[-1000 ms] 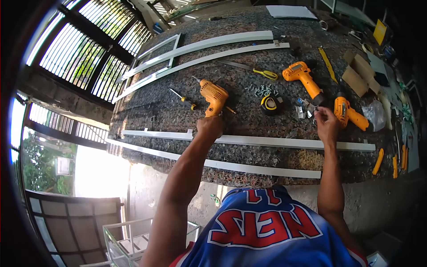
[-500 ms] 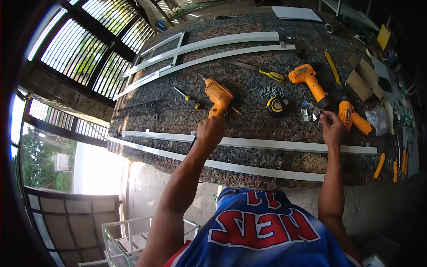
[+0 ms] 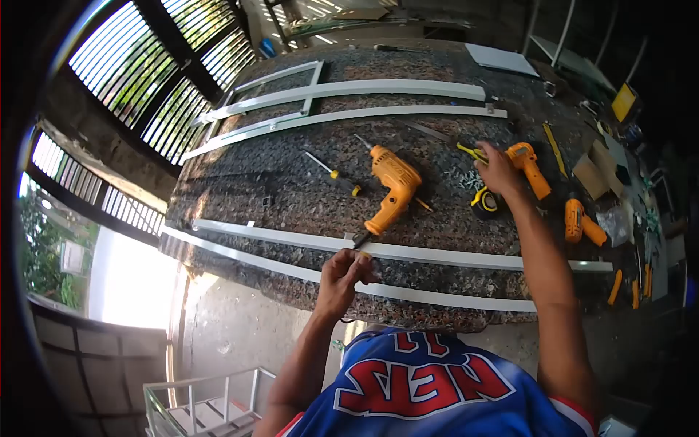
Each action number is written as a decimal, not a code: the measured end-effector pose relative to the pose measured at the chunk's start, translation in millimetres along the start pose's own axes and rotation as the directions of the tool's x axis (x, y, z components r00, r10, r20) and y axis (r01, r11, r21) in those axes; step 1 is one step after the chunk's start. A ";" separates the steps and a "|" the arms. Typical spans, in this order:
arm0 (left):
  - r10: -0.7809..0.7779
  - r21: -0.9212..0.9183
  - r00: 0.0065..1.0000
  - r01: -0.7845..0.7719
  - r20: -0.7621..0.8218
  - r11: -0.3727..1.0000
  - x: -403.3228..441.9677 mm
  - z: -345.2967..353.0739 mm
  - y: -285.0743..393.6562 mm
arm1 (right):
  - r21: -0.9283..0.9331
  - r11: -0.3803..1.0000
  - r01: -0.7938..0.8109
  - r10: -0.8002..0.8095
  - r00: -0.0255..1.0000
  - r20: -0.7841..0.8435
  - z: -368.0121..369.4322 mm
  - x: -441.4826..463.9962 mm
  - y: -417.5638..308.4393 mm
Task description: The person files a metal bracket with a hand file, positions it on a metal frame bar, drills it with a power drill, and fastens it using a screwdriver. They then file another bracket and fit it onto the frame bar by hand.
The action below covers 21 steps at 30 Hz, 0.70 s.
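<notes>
Lying at upper left, here's the white frame (image 3: 312, 92), and right of it a screwdriver (image 3: 331, 173) on the dark tabletop (image 3: 240, 186). Now the left hand (image 3: 341, 282), at the near edge: thumb and fingertips drawn together, a small yellowish bit (image 3: 365, 255) right at the tips, too blurred to say if it's gripped. Just beyond sits the orange drill (image 3: 395, 188), its black cord end crossing the upper long white strip (image 3: 437, 253); the left hand covers part of the lower strip (image 3: 444, 297). Over to the right hand (image 3: 498, 169): fingers curled at the yellow handle (image 3: 472, 151), pinch or touch, can't tell. It partly hides the loose screws (image 3: 466, 179), tape measure (image 3: 483, 204) just below, and its forearm crosses the upper strip. Farther right, two more orange drills (image 3: 535, 173) (image 3: 574, 221) and an open cardboard box (image 3: 598, 169).
</notes>
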<state>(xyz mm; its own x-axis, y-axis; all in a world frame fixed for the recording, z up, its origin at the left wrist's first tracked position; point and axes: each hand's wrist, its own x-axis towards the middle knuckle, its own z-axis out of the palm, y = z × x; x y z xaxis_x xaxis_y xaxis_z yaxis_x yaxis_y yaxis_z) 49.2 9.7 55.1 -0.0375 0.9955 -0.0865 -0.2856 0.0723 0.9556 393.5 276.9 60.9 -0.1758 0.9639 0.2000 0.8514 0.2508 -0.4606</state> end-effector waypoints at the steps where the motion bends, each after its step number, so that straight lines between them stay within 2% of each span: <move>1: -0.002 -0.013 1.000 0.002 0.001 1.000 -8.4 -10.6 0.5 | -0.043 0.999 0.014 -0.012 0.999 0.052 6.2 14.3 -14.1; 2: 0.003 -0.015 1.000 -0.004 -0.031 1.000 -18.4 -21.9 2.5 | -0.101 0.994 0.044 -0.036 0.996 0.080 25.7 33.1 -9.0; 4: -0.011 -0.069 0.997 0.006 -0.071 0.998 -38.4 -47.2 5.5 | -0.350 0.934 0.068 0.008 0.978 0.210 40.0 53.7 -16.9; 5: -0.009 -0.146 0.997 -0.001 -0.071 0.989 -46.9 -62.6 3.5 | -0.380 0.921 0.082 -0.008 0.982 0.190 59.7 75.1 5.2; 6: -0.048 -0.206 0.993 0.025 -0.109 0.978 -54.9 -77.3 -1.7 | -0.290 0.956 -0.038 0.121 0.954 0.274 58.2 86.8 -2.3; 7: -0.092 -0.267 0.987 0.054 -0.135 0.962 -62.2 -89.8 -6.5 | -0.363 0.932 -0.019 0.146 0.933 0.328 53.3 86.7 -14.5; 9: -0.126 -0.417 0.984 0.063 -0.126 0.907 -69.3 -109.0 -10.4 | -0.321 0.947 0.016 0.036 0.987 0.155 60.8 85.9 -0.1; 10: -0.134 -0.490 0.985 0.062 -0.111 0.869 -70.1 -114.3 -11.5 | -0.377 0.926 0.023 0.028 0.991 0.128 71.4 84.6 22.9; 11: -0.121 -0.459 0.989 0.072 -0.080 0.886 -67.6 -118.7 -13.9 | -0.432 0.901 0.033 0.005 0.996 0.086 74.3 87.1 36.1; 13: -0.075 -0.370 0.997 0.063 -0.019 0.927 -56.5 -128.0 -12.6 | -0.432 0.897 -0.094 0.180 0.970 0.163 62.2 76.9 21.9; 14: -0.054 -0.290 0.998 0.047 -0.017 0.956 -50.9 -127.2 -6.3 | -0.468 0.878 -0.102 0.211 0.959 0.187 56.4 77.7 11.4; 15: 0.052 -0.164 0.999 -0.049 0.013 0.985 -44.1 -126.7 0.6 | -0.502 0.857 -0.115 0.254 0.942 0.219 50.2 76.5 0.3; 17: 0.070 -0.029 0.998 -0.070 0.002 0.997 -35.3 -125.3 10.7 | -0.455 0.889 -0.044 0.125 0.981 0.149 41.9 74.0 -4.8; 19: 0.126 -0.036 0.992 -0.125 0.030 0.992 -23.8 -125.3 15.1 | -0.423 0.905 0.043 0.006 0.994 0.113 16.1 52.3 -7.0; 20: 0.106 -0.079 0.994 -0.104 0.024 0.991 -18.8 -124.7 15.5 | -0.470 0.883 0.006 0.052 0.993 0.110 -2.1 36.1 -20.3; 21: 0.137 -0.088 0.989 -0.132 0.050 0.987 -14.5 -125.6 16.6 | -0.468 0.882 0.047 0.014 0.992 0.127 -15.9 21.5 -13.2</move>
<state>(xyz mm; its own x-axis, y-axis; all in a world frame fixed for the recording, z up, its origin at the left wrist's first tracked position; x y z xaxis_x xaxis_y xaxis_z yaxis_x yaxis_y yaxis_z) -75.3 -11.1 36.9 -0.0283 0.9979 0.0590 -0.3618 -0.0653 0.9300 386.3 293.0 85.0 -0.2251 0.9708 0.0826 0.9743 0.2252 0.0080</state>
